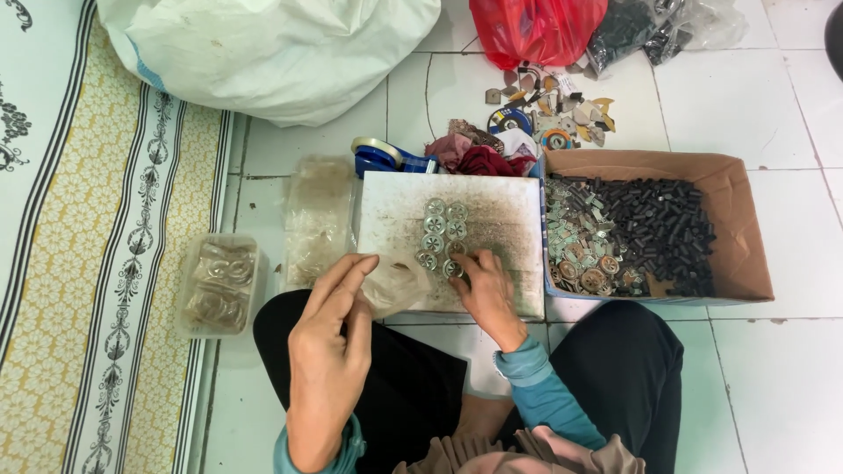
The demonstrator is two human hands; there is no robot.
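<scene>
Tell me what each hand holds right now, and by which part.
Left hand pinches a small clear plastic bag at its edge. Right hand fingertips touch the round metal discs on the board; grip unclear.

The floor is made of white square tiles, and a yellow flowery mat lies on it.

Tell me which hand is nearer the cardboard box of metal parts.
Right. The right hand rests on the white board, just left of the cardboard box. The left hand holds a small clear bag farther left, beyond the board's near corner.
</scene>
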